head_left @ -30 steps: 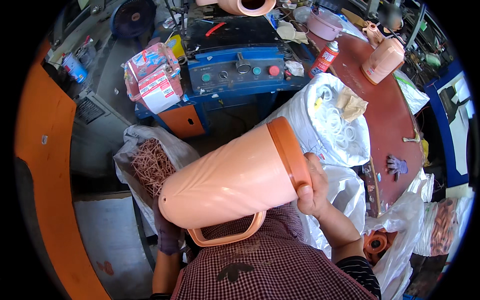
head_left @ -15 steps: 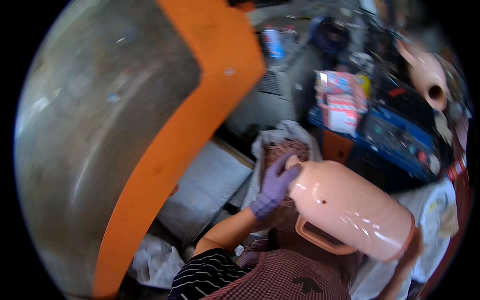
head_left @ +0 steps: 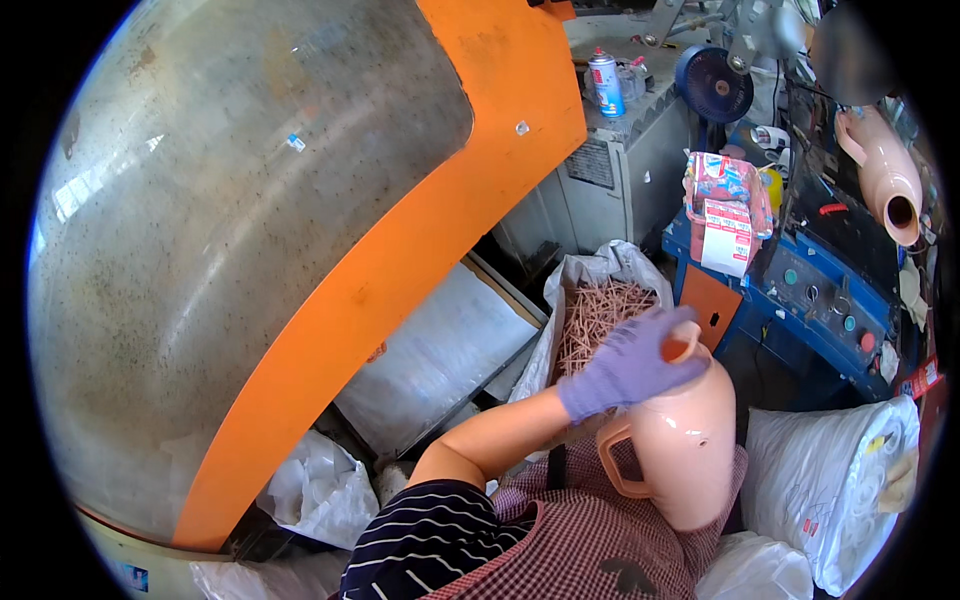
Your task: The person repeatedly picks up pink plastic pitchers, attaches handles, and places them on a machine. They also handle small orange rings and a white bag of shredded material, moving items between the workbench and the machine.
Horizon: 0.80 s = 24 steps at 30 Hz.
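1. Your gloved left hand (head_left: 635, 365) was curled around the neck of a pink jug (head_left: 690, 445), gripping it; your right hand was out of view.
2. That jug was near, in front of your checked apron (head_left: 580, 545), mouth up, handle (head_left: 606, 455) leftward.
3. Just beyond, a white sack (head_left: 620, 262) held pink sticks (head_left: 600, 320).
4. Far right lay a second jug (head_left: 885, 170).

the right hand is out of sight, and the underside of the pink jug (head_left: 690, 455) is hidden.
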Each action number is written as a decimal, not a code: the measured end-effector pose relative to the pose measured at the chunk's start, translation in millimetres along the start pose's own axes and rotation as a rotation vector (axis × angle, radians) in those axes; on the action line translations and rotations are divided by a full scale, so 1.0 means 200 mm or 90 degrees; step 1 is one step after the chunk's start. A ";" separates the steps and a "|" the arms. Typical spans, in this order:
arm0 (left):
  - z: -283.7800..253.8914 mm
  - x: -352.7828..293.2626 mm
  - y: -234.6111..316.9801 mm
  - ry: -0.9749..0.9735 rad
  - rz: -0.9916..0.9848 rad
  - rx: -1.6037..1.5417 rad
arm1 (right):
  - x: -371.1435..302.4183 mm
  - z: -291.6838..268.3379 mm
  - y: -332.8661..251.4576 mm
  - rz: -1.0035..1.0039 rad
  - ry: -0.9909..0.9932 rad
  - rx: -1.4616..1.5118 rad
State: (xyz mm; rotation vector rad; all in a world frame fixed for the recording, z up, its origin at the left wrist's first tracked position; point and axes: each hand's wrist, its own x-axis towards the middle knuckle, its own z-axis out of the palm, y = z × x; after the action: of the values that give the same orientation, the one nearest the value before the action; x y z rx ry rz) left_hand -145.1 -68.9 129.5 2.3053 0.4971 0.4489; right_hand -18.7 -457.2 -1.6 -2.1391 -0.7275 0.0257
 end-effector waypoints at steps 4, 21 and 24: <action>0.07 0.06 0.08 -0.146 0.045 0.012 | 0.00 0.01 -0.09 0.004 -0.003 -0.029; 0.16 0.09 0.07 -0.122 0.186 -0.387 | -0.26 -0.54 -0.09 0.248 -0.149 -0.379; 0.21 0.01 0.10 -0.064 0.250 -0.220 | -0.23 -0.71 -0.27 0.323 -0.163 -0.540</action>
State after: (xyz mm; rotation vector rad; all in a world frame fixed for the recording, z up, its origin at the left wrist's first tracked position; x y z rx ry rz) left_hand -120.1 -105.4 116.4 2.0707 -0.0854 0.5545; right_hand -44.4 -558.3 117.6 -3.1357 -0.3244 0.3139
